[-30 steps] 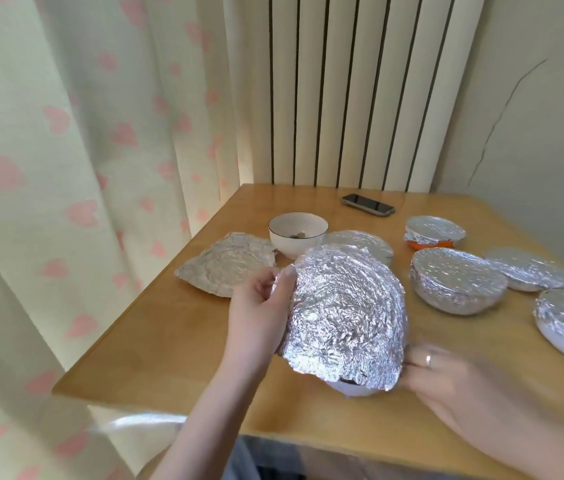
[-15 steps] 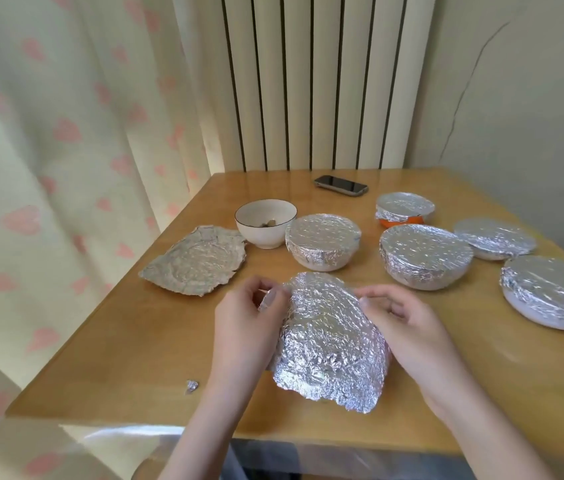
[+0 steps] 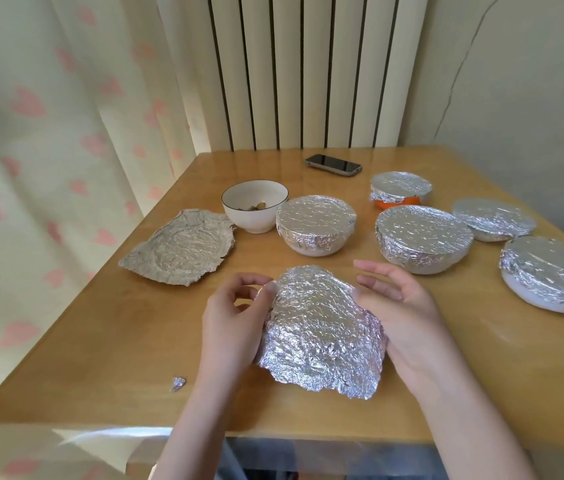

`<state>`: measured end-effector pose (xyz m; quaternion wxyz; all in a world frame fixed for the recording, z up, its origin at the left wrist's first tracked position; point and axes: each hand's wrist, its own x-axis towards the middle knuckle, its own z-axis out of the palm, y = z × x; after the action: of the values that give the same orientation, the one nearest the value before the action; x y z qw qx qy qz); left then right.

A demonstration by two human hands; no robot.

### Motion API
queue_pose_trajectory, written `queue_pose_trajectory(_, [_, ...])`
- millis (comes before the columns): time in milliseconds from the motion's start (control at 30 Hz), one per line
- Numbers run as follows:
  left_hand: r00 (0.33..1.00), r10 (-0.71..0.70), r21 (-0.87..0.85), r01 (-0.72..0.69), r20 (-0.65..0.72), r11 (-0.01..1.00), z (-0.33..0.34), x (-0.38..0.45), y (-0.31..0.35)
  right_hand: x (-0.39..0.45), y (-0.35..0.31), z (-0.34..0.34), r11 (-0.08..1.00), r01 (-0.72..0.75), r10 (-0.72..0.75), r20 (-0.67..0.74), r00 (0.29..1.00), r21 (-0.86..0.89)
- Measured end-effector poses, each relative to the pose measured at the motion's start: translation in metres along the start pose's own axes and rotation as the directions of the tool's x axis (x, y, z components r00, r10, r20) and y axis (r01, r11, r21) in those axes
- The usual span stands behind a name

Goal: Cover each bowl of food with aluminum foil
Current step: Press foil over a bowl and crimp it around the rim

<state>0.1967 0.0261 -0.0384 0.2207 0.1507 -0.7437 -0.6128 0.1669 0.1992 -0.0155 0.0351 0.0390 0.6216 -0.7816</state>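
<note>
Open bowl [image 3: 255, 206], spare foil sheet [image 3: 180, 247], 5 covered bowls behind. Crumpled foil [image 3: 322, 334] near worktop [image 3: 100, 341] front edge — L hand [image 3: 232, 327] pinching its rim, R hand [image 3: 401, 313] cupping side, fingers loose.

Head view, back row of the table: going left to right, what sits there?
Flattened foil sheet → uncovered white bowl → foil-covered white bowl → foil-covered orange bowl → foil-covered shallow dish.

Open bowl [image 3: 255, 206] between foil sheet [image 3: 180, 246], covered bowl [image 3: 315, 224].
</note>
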Motion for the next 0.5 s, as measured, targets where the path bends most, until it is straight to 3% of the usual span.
queue_pose_trajectory(100, [0.997,0.073,-0.052,-0.074,-0.026,0.996,-0.001,-0.004,0.005,0.001,-0.008,-0.004,0.993,-0.036,0.031,0.048,0.998,0.111])
queue_pose_trajectory(233, [0.989,0.138,-0.149,-0.145,-0.054,0.978,-0.006,-0.007,0.014,0.007,-0.022,-0.014,0.943,-0.197,0.141,0.213,0.967,0.268])
queue_pose_trajectory(367, [0.987,0.158,-0.156,-0.160,-0.029,0.975,-0.006,-0.005,0.020,0.011,-0.037,-0.018,0.963,-0.261,0.223,0.356,0.908,0.062])
queue_pose_trajectory(500, [0.991,0.134,-0.149,-0.131,0.010,0.980,-0.007,-0.006,0.020,0.012,-0.039,-0.020,0.979,-0.205,0.194,0.351,0.916,-0.006])
